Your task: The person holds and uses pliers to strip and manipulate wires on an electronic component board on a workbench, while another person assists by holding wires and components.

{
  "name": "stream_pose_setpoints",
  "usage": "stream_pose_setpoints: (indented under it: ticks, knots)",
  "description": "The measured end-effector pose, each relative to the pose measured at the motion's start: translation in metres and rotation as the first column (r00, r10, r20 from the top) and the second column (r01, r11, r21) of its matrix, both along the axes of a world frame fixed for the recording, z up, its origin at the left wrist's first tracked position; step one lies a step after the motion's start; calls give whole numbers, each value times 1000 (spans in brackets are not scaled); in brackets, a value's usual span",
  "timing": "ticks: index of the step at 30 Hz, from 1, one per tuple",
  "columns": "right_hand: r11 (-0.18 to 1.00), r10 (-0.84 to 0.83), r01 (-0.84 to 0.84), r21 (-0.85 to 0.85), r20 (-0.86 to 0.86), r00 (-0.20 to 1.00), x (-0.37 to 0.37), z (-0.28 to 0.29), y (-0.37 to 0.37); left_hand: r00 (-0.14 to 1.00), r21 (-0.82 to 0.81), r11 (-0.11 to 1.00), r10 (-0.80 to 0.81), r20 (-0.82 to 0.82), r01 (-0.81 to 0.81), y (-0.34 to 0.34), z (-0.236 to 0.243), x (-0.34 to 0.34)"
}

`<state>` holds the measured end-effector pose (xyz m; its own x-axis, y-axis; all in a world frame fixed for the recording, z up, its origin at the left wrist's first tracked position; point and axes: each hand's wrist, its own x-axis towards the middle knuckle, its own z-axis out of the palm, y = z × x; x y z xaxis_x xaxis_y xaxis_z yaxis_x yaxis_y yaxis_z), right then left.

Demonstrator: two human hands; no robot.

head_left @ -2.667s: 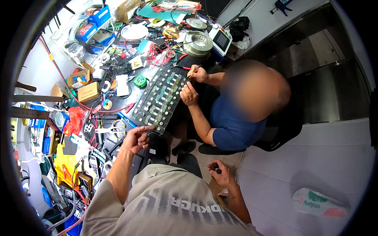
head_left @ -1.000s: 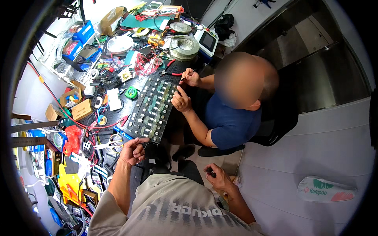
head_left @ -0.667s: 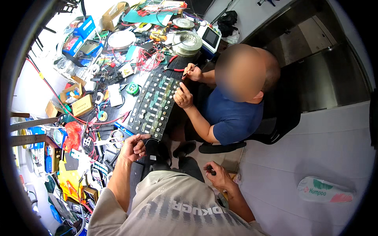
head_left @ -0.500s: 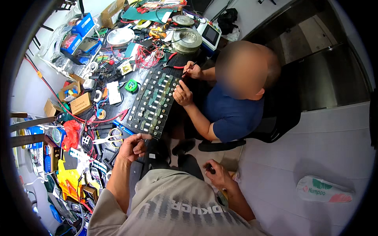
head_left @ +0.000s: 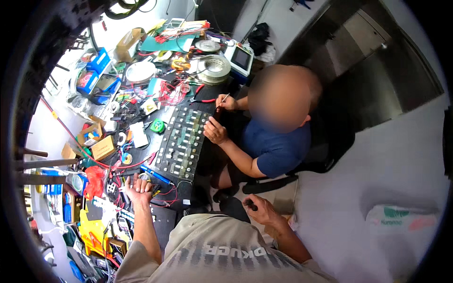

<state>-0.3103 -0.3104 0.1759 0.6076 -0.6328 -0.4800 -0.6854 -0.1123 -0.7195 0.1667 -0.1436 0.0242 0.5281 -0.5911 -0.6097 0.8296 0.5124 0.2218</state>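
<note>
My left hand (head_left: 139, 191) is over the cluttered left part of the table, its fingers apart and half bent, with nothing seen in them. The scissors beneath it are mostly hidden. Just beyond it lies a blue pen-like tool (head_left: 158, 175). My right hand (head_left: 263, 211) is in front of my body, off the table, its fingers curled round a small dark object (head_left: 251, 204) whose kind I cannot make out. A black panel (head_left: 183, 141) with rows of round metal bolts and pale and green strips lies at the table's right edge, apart from both my hands.
A seated co-worker in a blue shirt (head_left: 276, 141) holds a thin tool (head_left: 225, 98); their other hand (head_left: 215, 130) is at the panel's edge. Red-handled pliers (head_left: 204, 100), a green tape measure (head_left: 157, 125), a wire spool (head_left: 211, 70) and cardboard boxes (head_left: 103, 148) crowd the table.
My left hand has moved left from the panel's near corner to over the scissors, its pointing finger no longer stretched out. My right hand keeps its hold. The view has shifted slightly.
</note>
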Motion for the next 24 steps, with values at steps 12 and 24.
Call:
stream_pose_setpoints:
  ticks: [12,24]
  knots:
    - [1000,-7,6,17,16,1000,-8,-12,5,973,174,963,-219,76,204,-21,21,-29]
    - [997,-62,60,49,35,997,-17,-13,8,971,419,884,-240,24,208,-46,6,-41]
